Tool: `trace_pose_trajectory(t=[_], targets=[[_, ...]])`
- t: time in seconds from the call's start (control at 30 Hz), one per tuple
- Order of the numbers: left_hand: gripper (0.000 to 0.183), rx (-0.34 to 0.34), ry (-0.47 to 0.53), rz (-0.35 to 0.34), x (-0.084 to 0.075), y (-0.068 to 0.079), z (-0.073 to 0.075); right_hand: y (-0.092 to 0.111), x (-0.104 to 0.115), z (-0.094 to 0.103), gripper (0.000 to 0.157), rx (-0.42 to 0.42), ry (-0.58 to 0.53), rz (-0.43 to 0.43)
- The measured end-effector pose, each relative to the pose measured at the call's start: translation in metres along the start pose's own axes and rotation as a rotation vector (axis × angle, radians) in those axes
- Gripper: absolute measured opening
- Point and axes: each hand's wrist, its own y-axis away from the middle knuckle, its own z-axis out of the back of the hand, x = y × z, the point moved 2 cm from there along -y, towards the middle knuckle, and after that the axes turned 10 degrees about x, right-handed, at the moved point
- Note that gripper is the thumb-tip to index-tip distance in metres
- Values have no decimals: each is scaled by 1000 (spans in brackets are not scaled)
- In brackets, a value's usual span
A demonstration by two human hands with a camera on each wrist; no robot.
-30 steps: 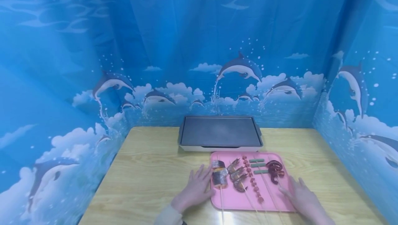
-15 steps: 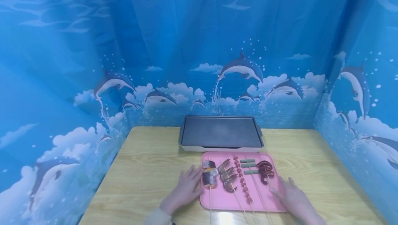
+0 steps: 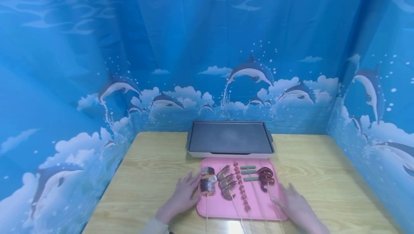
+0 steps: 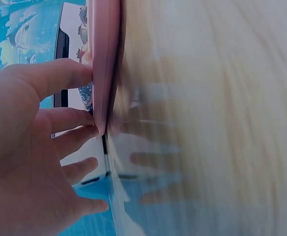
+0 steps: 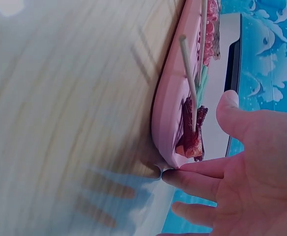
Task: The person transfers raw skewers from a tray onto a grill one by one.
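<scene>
Behind everything hangs a blue curtain (image 3: pixel 194 47) printed with dolphins and clouds, and below it the wooden table (image 3: pixel 155 169) spreads out before you. At the left, a pale sleeve (image 3: pixel 154 226) ends at your left hand (image 3: pixel 181 196), whose fingers are spread apart; your thumb and nearest fingertips touch the left side of the pink tray (image 3: pixel 221 210), while your little finger stands clear of it. The tray lies flat on the table between your two hands, right in front of the dark flat griddle (image 3: pixel 230 137); you cannot tell whether the two touch.

Inside the tray, five skewers lie side by side. Nearest your left hand is the fish skewer (image 3: pixel 208 187), with silvery chunks. Next come the shrimp skewer (image 3: pixel 227 183), its three shrimps stacked in a row, then the red skewer (image 3: pixel 242 189) with its line of small pieces, then the green skewer (image 3: pixel 249 172) with three short bars set crosswise. The dark tentacle skewer (image 3: pixel 271 180) lies furthest right. Their sticks point toward you.

At the right, your right hand (image 3: pixel 297 205) has its fingers apart and fairly straight: two fingertips meet the tray's right side, and your thumb is raised away from them.
</scene>
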Motion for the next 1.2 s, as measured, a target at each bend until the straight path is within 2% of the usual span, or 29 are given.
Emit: trace_pose_trajectory(t=[0.2, 0.37, 0.57, 0.8, 0.93, 1.03, 1.13, 1.2], targets=[[62, 1, 6, 34, 11, 5, 3, -1, 11, -3, 77, -31, -3, 42], [61, 7, 31, 39, 13, 8, 5, -2, 10, -5, 72, -39, 10, 64], [61, 0, 35, 34, 13, 9, 6, -7, 0, 0, 58, -103, 97, 192], [60, -3, 23, 39, 13, 9, 6, -16, -13, -1, 59, -116, 156, 314], [57, -38, 27, 42, 12, 10, 6, -19, -19, -3, 61, -146, 176, 357], [49, -100, 55, 47, 7, 11, 10, -20, -22, -4, 62, -141, 185, 366], [38, -167, 104, 90, 2, 12, 15, -19, -23, -4, 62, -130, 175, 369], [28, -170, 180, 137, -3, 13, 17, -19, -22, -3, 62, -126, 171, 373]])
